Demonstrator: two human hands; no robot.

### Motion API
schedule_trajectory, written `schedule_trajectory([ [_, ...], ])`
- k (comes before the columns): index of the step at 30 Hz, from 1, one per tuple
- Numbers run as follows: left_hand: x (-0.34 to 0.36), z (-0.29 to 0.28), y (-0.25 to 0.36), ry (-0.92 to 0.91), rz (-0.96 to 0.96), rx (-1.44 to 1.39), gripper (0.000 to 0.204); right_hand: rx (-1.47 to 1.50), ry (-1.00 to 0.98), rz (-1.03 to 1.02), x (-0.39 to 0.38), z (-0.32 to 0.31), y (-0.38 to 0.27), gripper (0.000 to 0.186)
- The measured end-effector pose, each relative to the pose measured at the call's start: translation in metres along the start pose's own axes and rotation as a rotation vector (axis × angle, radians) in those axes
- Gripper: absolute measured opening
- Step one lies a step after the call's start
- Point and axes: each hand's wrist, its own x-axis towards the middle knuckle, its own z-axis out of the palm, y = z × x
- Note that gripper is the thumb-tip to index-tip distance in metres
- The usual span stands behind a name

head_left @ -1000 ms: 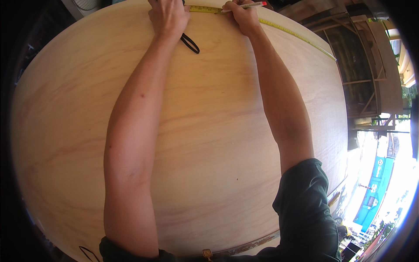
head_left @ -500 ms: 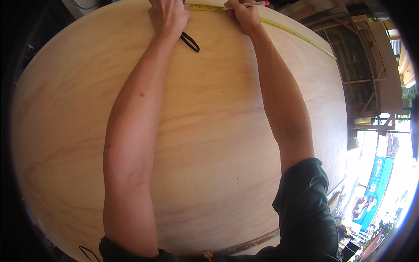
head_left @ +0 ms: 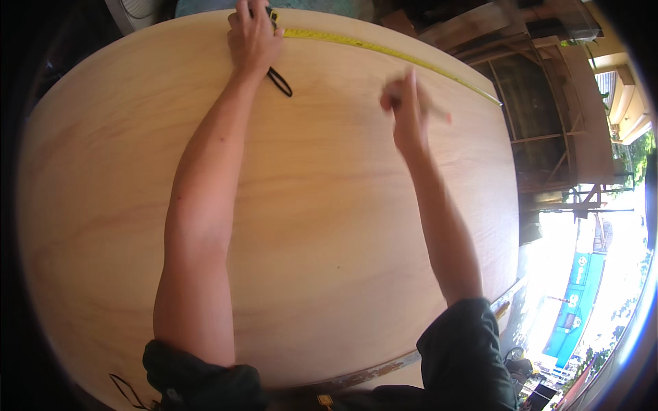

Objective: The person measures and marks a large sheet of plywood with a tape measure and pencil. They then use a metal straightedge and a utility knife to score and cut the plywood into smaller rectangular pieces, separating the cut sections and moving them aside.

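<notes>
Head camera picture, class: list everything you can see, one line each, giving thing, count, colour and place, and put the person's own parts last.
plywood sheet: one, pale tan, fills most of the view under both arms.
tape measure: one, yellow blade, stretched along the sheet's far edge from the left hand to the right.
strap: one, black loop, lying on the sheet just below the left hand.
wooden frames: several, brown, stacked beyond the sheet's right end.
sign: one, blue, in the bright street at lower right.
left hand: one, pressed on the tape's case at the far edge.
right hand: one, blurred, raised over the sheet, holding a thin stick, likely a pencil.
</notes>
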Motion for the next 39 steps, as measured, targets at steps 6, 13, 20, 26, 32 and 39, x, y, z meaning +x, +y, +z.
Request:
schedule_trajectory([
  [6, -0.007, -0.006, 0.004, 0.058, 0.082, -0.079, 0.078, -0.167, 0.185, 0.305, -0.285, -0.131, -0.093, 0.051],
  [13, -0.038, -0.103, 0.045, 0.014, 0.085, -0.252, 0.071, -0.502, 0.864, 0.581, -0.512, -0.222, -0.232, 0.053],
  [20, -0.164, -0.250, 0.069, -0.161, -0.437, -0.685, 0.046, -0.442, 0.862, 0.429, -0.604, -0.247, -0.247, 0.049],
  [26, -0.239, -0.406, 0.119, -0.019, -0.687, -0.907, 0.035, -0.369, 0.708, 0.167, -0.639, -0.269, -0.264, 0.046],
  [32, -0.337, -0.561, 0.122, 0.032, -0.838, -0.854, 0.038, -0.246, 0.685, 0.117, -0.727, -0.298, -0.305, 0.045],
  [39, -0.392, -0.671, 0.095, -0.030, -0.484, -0.717, 0.031, 0.024, 0.575, 0.068, -0.741, -0.289, -0.337, 0.029],
])
